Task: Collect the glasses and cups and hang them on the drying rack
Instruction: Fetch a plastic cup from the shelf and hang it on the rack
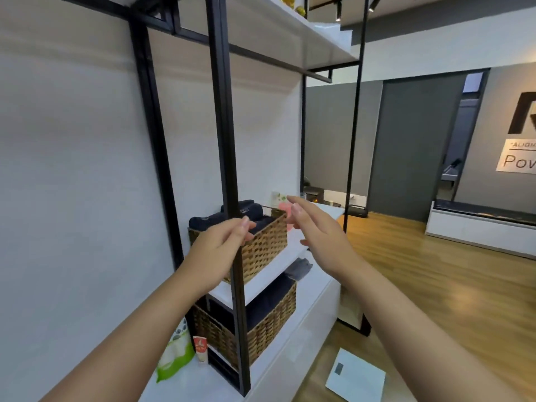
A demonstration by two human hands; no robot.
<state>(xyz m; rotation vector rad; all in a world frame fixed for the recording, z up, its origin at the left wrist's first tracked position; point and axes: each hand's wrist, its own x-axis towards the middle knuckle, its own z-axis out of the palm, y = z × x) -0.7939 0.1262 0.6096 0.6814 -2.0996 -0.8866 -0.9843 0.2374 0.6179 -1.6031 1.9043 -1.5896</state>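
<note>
Two small task things show far back on the white shelf top: a pink cup [283, 211], mostly hidden behind the right hand's fingertips and the basket corner, and a clear glass [302, 195] standing beyond it near the shelf's far end. Both are blurred and small, and a pale card or packet with green marks [277, 197] stands just beside the cup.

The right hand [319, 233] reaches out toward the cup with its fingers straight and spread, holding nothing; whether the fingertips touch the cup cannot be told. The left hand [223, 248] hangs in front of the upper wicker basket [264, 248], its fingers loosely curled, thumb and forefinger close together, gripping nothing.

The upper wicker basket holds rolled dark towels [246, 211] and sits on a white shelf board. Below it a second wicker basket [261, 329], lined with dark cloth, sits in the lower compartment. A black metal frame post [229, 169] runs upright in front of both baskets, and more black frame carries a white board overhead.

On the low white table [304, 338] at the foot of the unit stand a green and white pouch [175, 355] and a small red and white packet [200, 351], near each other. A white bathroom scale [355, 375] lies on the wooden floor [435, 285]. To the right a grey wall bears a sign [519, 158] cut off by the frame edge.
</note>
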